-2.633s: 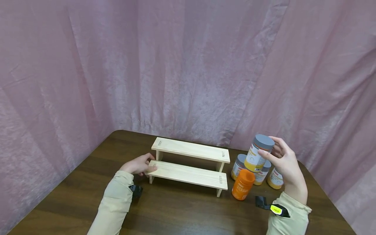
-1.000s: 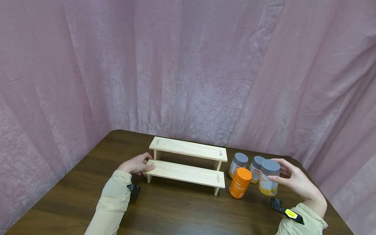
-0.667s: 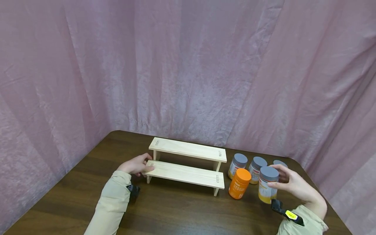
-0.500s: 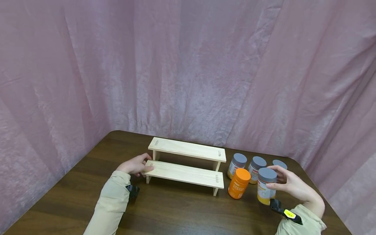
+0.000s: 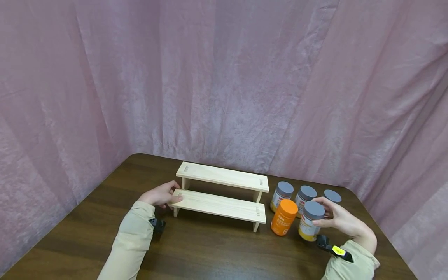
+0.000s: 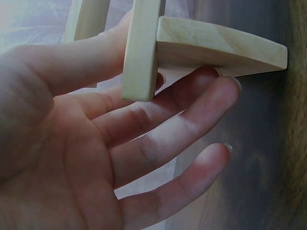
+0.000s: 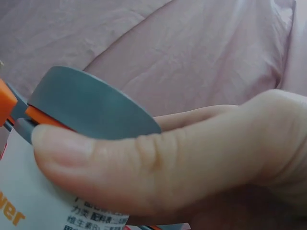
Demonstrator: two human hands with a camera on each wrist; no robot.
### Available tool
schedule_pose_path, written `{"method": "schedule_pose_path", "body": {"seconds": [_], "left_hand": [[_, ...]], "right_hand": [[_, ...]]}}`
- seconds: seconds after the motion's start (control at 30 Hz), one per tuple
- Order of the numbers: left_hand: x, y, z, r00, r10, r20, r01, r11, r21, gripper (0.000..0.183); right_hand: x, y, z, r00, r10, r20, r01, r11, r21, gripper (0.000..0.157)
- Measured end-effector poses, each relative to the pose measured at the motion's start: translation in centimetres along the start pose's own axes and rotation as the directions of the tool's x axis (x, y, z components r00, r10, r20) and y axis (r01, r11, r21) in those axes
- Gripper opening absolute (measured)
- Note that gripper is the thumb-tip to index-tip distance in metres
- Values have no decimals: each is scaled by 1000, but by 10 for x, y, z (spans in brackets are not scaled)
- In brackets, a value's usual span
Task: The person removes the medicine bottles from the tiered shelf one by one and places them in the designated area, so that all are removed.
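My left hand [image 5: 161, 195] grips the left end of the lower board of a two-step wooden display shelf [image 5: 220, 205], thumb over the board. In the left wrist view its fingers [image 6: 192, 115] spread under the board beside the leg. My right hand [image 5: 337, 217] holds a grey-lidded jar [image 5: 309, 226] with a white and yellow label, upright, at or just above the table. The thumb [image 7: 96, 163] presses its side below the grey lid [image 7: 91, 103] in the right wrist view. Just left of it stands an orange bottle [image 5: 283, 218], apart from the shelf.
Behind the orange bottle and held jar, further grey-lidded jars stand in a row: one at left [image 5: 282, 192], a middle jar [image 5: 305, 196] and a right jar [image 5: 332, 195], partly hidden by my hand. The dark wooden table [image 5: 217, 252] meets a pink curtain [image 5: 224, 85] at the back.
My right hand has brought the jar down from above the other jars, to their front right, then shifted it left toward the orange bottle. The left hand keeps its hold on the shelf.
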State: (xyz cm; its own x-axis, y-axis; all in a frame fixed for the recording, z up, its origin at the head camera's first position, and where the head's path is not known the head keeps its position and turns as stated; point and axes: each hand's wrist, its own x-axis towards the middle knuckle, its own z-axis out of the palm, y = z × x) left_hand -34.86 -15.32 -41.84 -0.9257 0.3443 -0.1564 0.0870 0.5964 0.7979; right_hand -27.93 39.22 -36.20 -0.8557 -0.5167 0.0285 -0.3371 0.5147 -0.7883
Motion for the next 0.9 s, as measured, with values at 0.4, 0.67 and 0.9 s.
{"method": "schedule_pose_path", "body": {"seconds": [0.4, 0.67, 0.9], "left_hand": [[-1, 0, 1, 1000, 7, 0, -7, 1000, 2, 36], [-1, -1, 0, 1000, 2, 0, -2, 1000, 1, 37], [-1, 0, 0, 1000, 9, 0, -9, 1000, 0, 36]], "right_hand": [[1, 5, 1, 1000, -1, 14, 2, 1000, -25, 58], [3, 12, 1, 1000, -3, 24, 3, 1000, 21, 54], [3, 16, 2, 999, -41, -11, 40, 998, -57, 53]]}}
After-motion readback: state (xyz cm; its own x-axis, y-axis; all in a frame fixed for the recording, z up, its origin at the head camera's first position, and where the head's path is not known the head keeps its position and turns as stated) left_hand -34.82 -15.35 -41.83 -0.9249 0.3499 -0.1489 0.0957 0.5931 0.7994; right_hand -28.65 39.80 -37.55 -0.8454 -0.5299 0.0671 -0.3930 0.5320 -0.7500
